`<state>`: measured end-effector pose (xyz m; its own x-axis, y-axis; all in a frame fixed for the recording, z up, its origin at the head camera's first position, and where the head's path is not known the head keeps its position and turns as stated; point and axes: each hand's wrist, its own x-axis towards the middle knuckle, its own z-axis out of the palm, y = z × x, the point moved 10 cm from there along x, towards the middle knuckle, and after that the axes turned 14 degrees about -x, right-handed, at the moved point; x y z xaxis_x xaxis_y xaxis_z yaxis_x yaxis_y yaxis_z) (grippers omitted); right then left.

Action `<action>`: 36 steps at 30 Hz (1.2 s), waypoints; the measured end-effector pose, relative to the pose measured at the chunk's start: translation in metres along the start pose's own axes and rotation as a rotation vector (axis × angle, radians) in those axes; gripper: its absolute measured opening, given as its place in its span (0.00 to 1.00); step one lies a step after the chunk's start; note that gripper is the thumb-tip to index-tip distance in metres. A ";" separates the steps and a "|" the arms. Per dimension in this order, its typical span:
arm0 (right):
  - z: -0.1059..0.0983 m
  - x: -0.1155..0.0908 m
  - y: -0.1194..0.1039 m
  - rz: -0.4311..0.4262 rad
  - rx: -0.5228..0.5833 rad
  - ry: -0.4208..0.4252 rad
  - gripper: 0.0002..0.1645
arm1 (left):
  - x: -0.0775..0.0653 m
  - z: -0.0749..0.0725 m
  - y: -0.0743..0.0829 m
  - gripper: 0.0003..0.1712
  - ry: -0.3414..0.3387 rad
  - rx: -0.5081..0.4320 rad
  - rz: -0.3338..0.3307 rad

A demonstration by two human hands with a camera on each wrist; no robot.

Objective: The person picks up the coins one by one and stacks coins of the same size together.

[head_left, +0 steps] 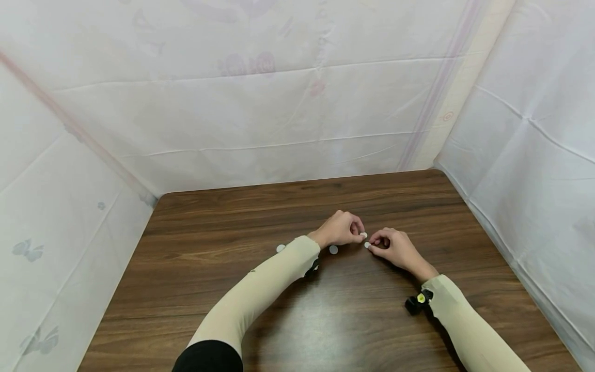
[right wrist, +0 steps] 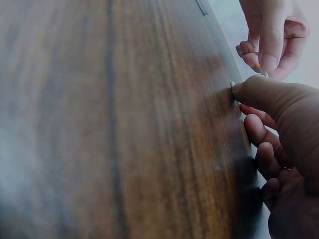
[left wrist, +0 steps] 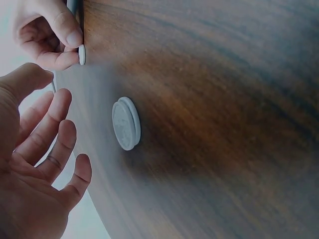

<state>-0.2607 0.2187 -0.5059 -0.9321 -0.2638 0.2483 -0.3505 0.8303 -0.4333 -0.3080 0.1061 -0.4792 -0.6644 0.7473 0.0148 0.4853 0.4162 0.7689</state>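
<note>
Above the table's middle, my left hand (head_left: 341,228) pinches a small white disc (head_left: 364,235) between thumb and fingertips. Just right of it, my right hand (head_left: 395,248) holds a second white disc (head_left: 367,245) by its edge, at or near the tabletop. The two discs are close but look apart. In the left wrist view, two stacked white discs (left wrist: 126,123) lie on the wood, slightly offset, the top one with a raised coin-like pattern. The head view shows this stack (head_left: 333,249) below the left wrist. Another white disc (head_left: 281,248) sits left of the forearm, partly covered by the sleeve.
The brown wood-grain table (head_left: 209,222) has rounded far corners. White printed sheeting (head_left: 279,113) hangs behind it and along both sides. A black wrist camera (head_left: 415,304) is strapped beneath the right sleeve.
</note>
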 end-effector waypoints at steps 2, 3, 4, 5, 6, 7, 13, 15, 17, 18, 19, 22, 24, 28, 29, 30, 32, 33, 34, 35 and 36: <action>0.000 0.000 0.000 0.002 0.002 -0.002 0.05 | 0.000 0.001 0.000 0.05 -0.003 0.002 -0.001; 0.000 0.000 0.000 0.003 0.002 -0.003 0.05 | -0.001 0.001 0.001 0.05 -0.005 0.003 -0.002; 0.000 0.000 0.000 0.003 0.002 -0.003 0.05 | -0.001 0.002 0.001 0.05 -0.006 0.006 -0.003; 0.000 0.000 0.000 0.003 0.003 -0.002 0.05 | -0.002 0.002 0.001 0.05 -0.006 0.008 -0.005; 0.000 0.001 0.000 0.003 0.004 -0.002 0.05 | -0.002 0.002 0.001 0.05 -0.006 0.010 -0.005; 0.000 0.000 0.000 0.001 0.004 -0.001 0.05 | -0.002 0.002 0.001 0.05 -0.007 0.011 -0.006; 0.000 0.000 0.000 -0.001 0.004 0.003 0.05 | -0.003 0.006 0.001 0.05 -0.016 0.013 -0.003; 0.000 0.000 0.000 0.000 0.003 0.003 0.06 | -0.003 0.006 0.001 0.05 -0.016 0.015 -0.002; -0.001 0.000 0.000 0.001 0.002 0.003 0.06 | -0.003 0.007 0.001 0.05 -0.015 0.015 -0.003; -0.001 0.000 0.000 0.001 0.002 0.003 0.06 | -0.003 0.007 0.001 0.05 -0.013 0.014 -0.005; -0.001 0.000 0.000 0.001 0.001 0.003 0.06 | -0.003 0.007 0.001 0.05 -0.014 0.017 -0.007; -0.001 0.000 0.000 0.000 0.002 0.003 0.06 | -0.004 0.008 0.001 0.04 -0.015 0.022 -0.011; -0.001 0.000 -0.001 0.000 0.004 0.002 0.06 | -0.004 0.008 0.001 0.04 -0.017 0.026 -0.013; -0.002 0.001 -0.001 -0.002 0.003 0.006 0.06 | -0.004 0.010 0.000 0.04 -0.020 0.036 -0.016; -0.002 0.000 -0.001 -0.003 0.002 0.006 0.06 | -0.004 0.010 -0.001 0.04 -0.021 0.039 -0.016; -0.002 0.000 -0.001 -0.004 0.000 0.007 0.06 | -0.004 0.010 -0.001 0.04 -0.022 0.040 -0.018; -0.002 0.000 -0.001 -0.005 -0.002 0.008 0.06 | -0.004 0.011 -0.002 0.04 -0.025 0.048 -0.021; -0.002 0.000 -0.001 -0.004 -0.003 0.006 0.06 | -0.004 0.012 -0.002 0.04 -0.027 0.052 -0.025; -0.002 0.000 0.000 -0.004 -0.004 0.006 0.06 | -0.004 0.012 -0.002 0.04 -0.029 0.057 -0.029; -0.002 0.000 0.000 -0.003 -0.004 0.006 0.06 | -0.004 0.012 -0.002 0.04 -0.032 0.061 -0.033; -0.001 0.000 0.000 -0.003 -0.003 0.005 0.06 | -0.005 0.013 -0.003 0.04 -0.032 0.065 -0.036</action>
<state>-0.2606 0.2191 -0.5045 -0.9307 -0.2635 0.2539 -0.3526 0.8312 -0.4299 -0.2991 0.1080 -0.4894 -0.6640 0.7470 -0.0331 0.4980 0.4747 0.7257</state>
